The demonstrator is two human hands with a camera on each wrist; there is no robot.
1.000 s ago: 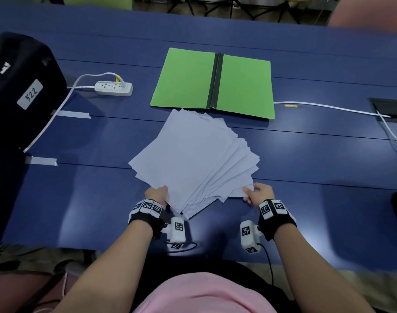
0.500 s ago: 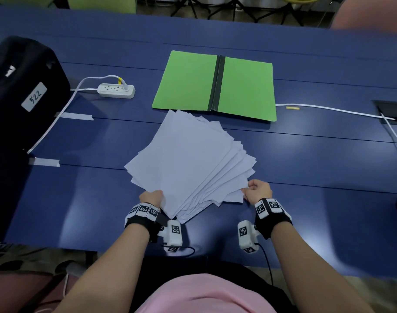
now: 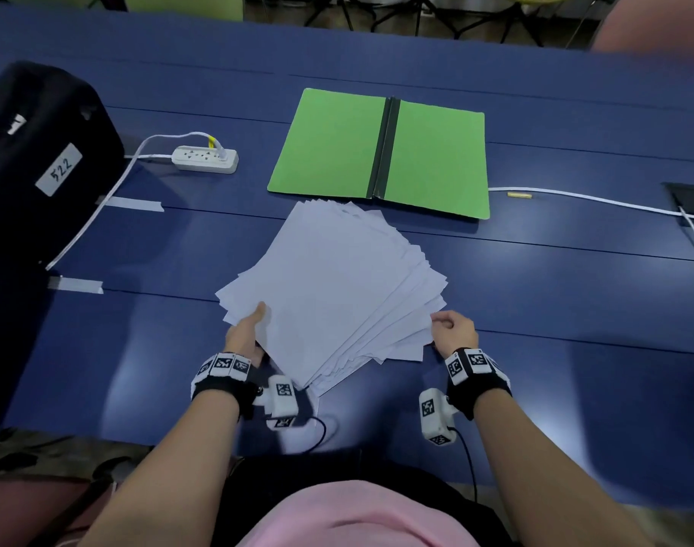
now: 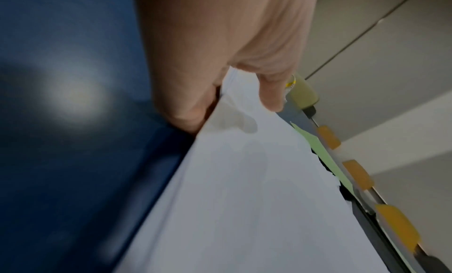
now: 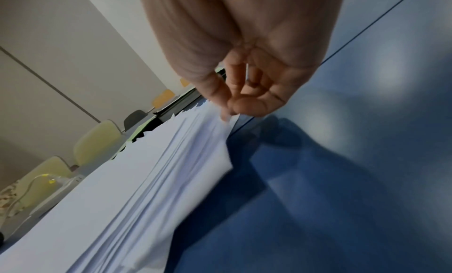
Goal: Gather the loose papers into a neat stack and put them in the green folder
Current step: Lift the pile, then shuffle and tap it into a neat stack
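A fanned pile of white papers (image 3: 329, 294) lies on the blue table (image 3: 554, 302), just in front of the open green folder (image 3: 380, 152) with its black spine. My left hand (image 3: 250, 325) holds the pile's left edge, thumb on top and fingers underneath; the left wrist view shows that grip on the papers (image 4: 244, 180) by my left hand (image 4: 220, 95). My right hand (image 3: 451, 329) pinches the right corner of the pile; in the right wrist view my right hand (image 5: 229, 107) has thumb and fingertip meeting on the papers (image 5: 146, 180). The sheets are splayed, edges not aligned.
A white power strip (image 3: 205, 158) with a cable lies left of the folder. A black bag (image 3: 33, 159) with a label occupies the far left. Another white cable (image 3: 598, 199) runs right to a table socket (image 3: 692, 199). Tape strips (image 3: 134, 205) mark the left side.
My left hand slid up along the pile's left edge and its thumb now lies on top. The sheets have drawn slightly closer together; the right hand keeps its pinch on the right corner.
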